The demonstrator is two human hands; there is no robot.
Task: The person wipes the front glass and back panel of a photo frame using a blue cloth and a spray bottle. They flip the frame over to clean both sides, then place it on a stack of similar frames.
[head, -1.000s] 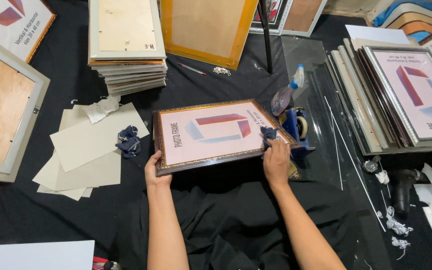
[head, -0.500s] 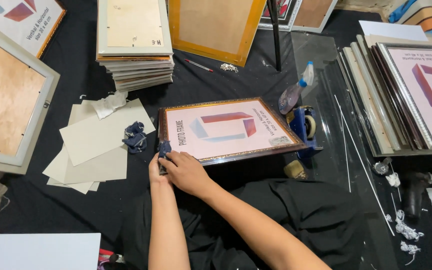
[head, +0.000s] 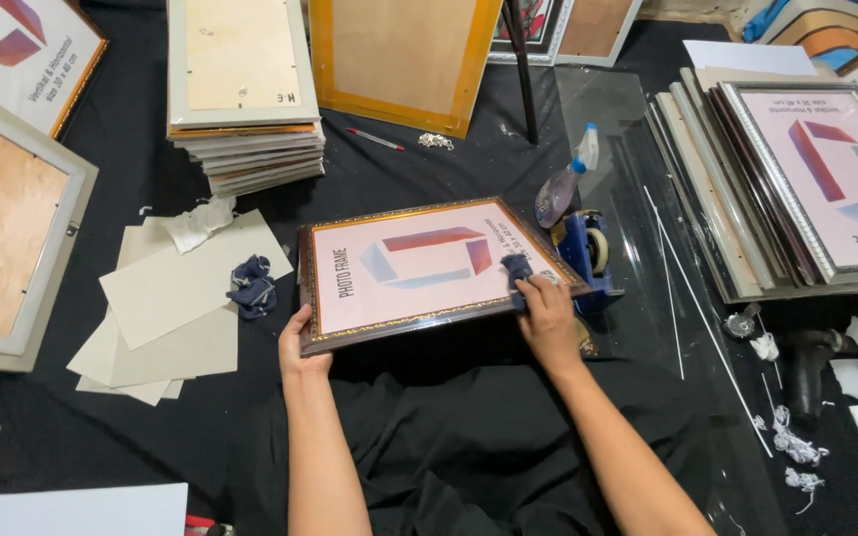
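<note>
A dark brown photo frame (head: 429, 270) with a pale printed insert lies flat on black cloth in front of me. My left hand (head: 299, 345) grips its near left corner. My right hand (head: 546, 316) presses a dark blue cloth (head: 518, 273) against the glass at the frame's right side.
Another crumpled blue rag (head: 251, 286) lies on loose grey card sheets (head: 176, 303) at left. A stack of frames (head: 242, 94) stands behind, an orange-edged frame (head: 399, 60) leans at the back. A spray bottle (head: 560, 189) and blue tape dispenser (head: 588, 253) sit at right, beside a leaning row of frames (head: 796, 179).
My right hand wiped with the blue cloth from the frame's right side over to its near left corner, then swept back to the right side. My left hand has stayed on the corner.
</note>
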